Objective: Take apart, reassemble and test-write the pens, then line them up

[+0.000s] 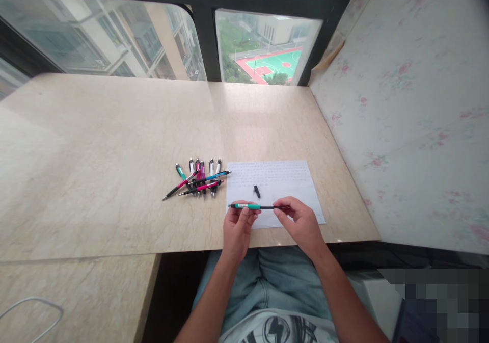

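You hold the green pen (249, 207) level, left to right, over the near half of the sheet of paper (294, 190). Your left hand (237, 231) is clamped on its green barrel, clip end to the left; your right hand (301, 223) pinches its dark right end, thumb against fingers, and whether a separate part sits within that pinch you cannot tell. On the sheet, just beyond the pen, lies a small black piece (257, 192). To the left, a loose pile of pens (202, 186) rests on the tabletop (114, 180), with green, white, purple and pink barrels; a blue pen (216, 177) lies across it, its right end reaching the sheet's left edge. Note the pale label on your green pen's barrel, too small to read, and the rows of writing (267, 169) on the sheet's far half, likewise illegible. Your shirt (277, 327), nearest, bears a dark print with a lightning-bolt emblem.
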Motion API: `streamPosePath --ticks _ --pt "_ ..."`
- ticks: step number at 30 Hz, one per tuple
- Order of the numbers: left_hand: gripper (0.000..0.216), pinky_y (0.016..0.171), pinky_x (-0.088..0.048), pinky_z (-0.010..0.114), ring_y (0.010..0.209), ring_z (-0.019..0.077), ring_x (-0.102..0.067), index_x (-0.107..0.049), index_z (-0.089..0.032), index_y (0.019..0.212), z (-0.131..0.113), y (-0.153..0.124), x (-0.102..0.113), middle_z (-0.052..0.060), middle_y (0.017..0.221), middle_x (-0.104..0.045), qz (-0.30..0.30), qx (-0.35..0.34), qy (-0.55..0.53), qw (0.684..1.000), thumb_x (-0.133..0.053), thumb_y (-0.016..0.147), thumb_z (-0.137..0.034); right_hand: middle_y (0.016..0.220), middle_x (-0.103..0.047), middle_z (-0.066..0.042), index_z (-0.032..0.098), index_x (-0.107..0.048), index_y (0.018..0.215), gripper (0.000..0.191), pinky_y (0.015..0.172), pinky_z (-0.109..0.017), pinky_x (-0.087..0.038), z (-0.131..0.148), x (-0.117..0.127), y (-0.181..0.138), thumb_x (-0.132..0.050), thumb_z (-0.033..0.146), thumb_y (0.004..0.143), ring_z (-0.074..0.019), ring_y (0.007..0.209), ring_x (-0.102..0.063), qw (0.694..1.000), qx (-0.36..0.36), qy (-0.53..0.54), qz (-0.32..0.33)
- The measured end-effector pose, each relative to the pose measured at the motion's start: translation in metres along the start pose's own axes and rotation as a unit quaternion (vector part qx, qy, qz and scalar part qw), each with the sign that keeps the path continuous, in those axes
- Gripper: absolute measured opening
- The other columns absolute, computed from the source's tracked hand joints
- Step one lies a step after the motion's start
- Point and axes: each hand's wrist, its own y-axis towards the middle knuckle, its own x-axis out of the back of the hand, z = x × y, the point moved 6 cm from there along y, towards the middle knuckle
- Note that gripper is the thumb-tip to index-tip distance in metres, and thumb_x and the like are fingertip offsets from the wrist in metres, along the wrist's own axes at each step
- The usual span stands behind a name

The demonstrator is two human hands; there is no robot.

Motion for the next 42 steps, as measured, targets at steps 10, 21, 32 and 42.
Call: streamPosePath --ticks 10,21,32,42 --pt "0.021 0.076 -0.053 0.028 0.076 0.0148 -0.069 -0.065 -0.019 0.093 0.0043 -0.0012 0.0019 0.002 0.083 -0.072 0.028 -0.008 0.027 0.999 -0.078 0.079 -0.026 0.081 -0.071 -0.004 0.020 -0.071 0.083 0.018 0.066 -0.029 -0.052 0.0019 -0.0032 0.0004 -0.063 0.036 0.089 -0.0183 0.074 -0.064 1.000 -0.018 -0.015 0.013" --pt "0.017 0.076 -0.051 0.029 0.077 0.0152 -0.066 -0.069 -0.018 0.088 -0.0003 -0.0033 -0.0038 0.004 0.086 -0.072 0.046 -0.016 0.067 0.997 -0.079 0.078 -0.028 0.090 -0.070 -0.004 0.020 -0.067 0.100 0.019 0.067 -0.026 -0.050 0.0048 0.0022 0.0052 -0.062 0.037 0.090 -0.0182 0.082 -0.064 0.998 -0.016 -0.009 0.054" --pt "0.018 0.077 -0.051 0.029 0.076 0.0146 -0.066 -0.068 -0.018 0.091 0.0041 -0.0021 -0.0007 0.004 0.088 -0.072 0.057 -0.016 0.076 0.995 -0.077 0.080 -0.028 0.076 -0.067 -0.001 0.020 -0.064 0.082 0.022 0.062 -0.025 -0.044 0.0091 0.0007 0.0032 -0.057 0.037 0.094 -0.0152 0.070 -0.061 0.994 0.001 -0.077 0.081" --pt "0.020 0.075 -0.052 0.029 0.075 0.0154 -0.066 -0.067 -0.017 0.090 0.0042 -0.0026 -0.0005 0.005 0.088 -0.073 0.054 -0.013 0.096 0.994 -0.077 0.079 -0.030 0.067 -0.062 0.000 0.020 -0.059 0.072 0.032 0.061 -0.026 -0.041 0.0084 -0.0012 0.0035 -0.051 0.038 0.097 -0.0144 0.064 -0.056 0.991 0.010 -0.099 0.093"
